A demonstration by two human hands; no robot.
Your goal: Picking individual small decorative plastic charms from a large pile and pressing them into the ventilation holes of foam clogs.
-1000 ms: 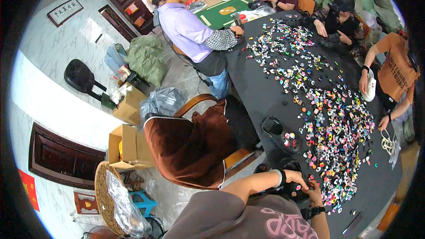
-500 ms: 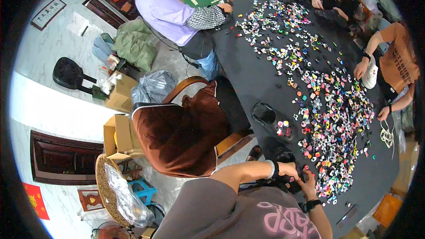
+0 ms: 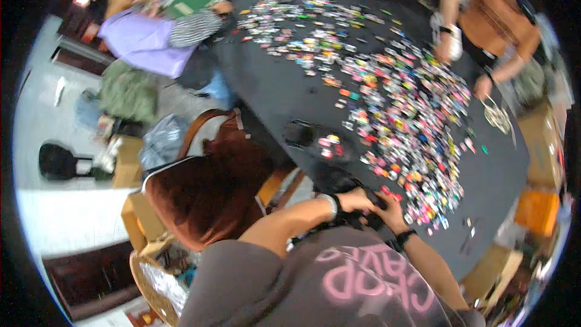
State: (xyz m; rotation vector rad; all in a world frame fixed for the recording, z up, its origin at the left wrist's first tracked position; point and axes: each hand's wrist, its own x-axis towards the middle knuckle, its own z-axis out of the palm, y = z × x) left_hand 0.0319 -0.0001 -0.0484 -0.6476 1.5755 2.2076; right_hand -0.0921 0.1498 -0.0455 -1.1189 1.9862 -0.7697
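Note:
My left hand [image 3: 358,200] is closed on a black clog [image 3: 374,221] close to my body, at the table's near edge. My right hand [image 3: 393,213] is closed against the same clog from the other side. Small red charms [image 3: 391,194] show by its fingertips; blur hides whether they are held or lie on the table. Another black clog [image 3: 305,136] stands on the table ahead, with white and red charms [image 3: 330,145] on its upper. A broad heap of small colourful charms [image 3: 411,121] spreads over the black table [image 3: 266,97], just beyond my right hand.
A person in purple [image 3: 142,39] stands at the far left. Another in orange-brown [image 3: 496,9] holds a white shoe [image 3: 455,42] across the table, near a pale cord [image 3: 497,116]. A chair with brown cloth [image 3: 200,188] is to my left. Cardboard boxes [image 3: 541,151] stand at right.
The view has swung, shifting the table and people left and up, and is blurred. Both hands stay together on the clog. The person across still has the white shoe.

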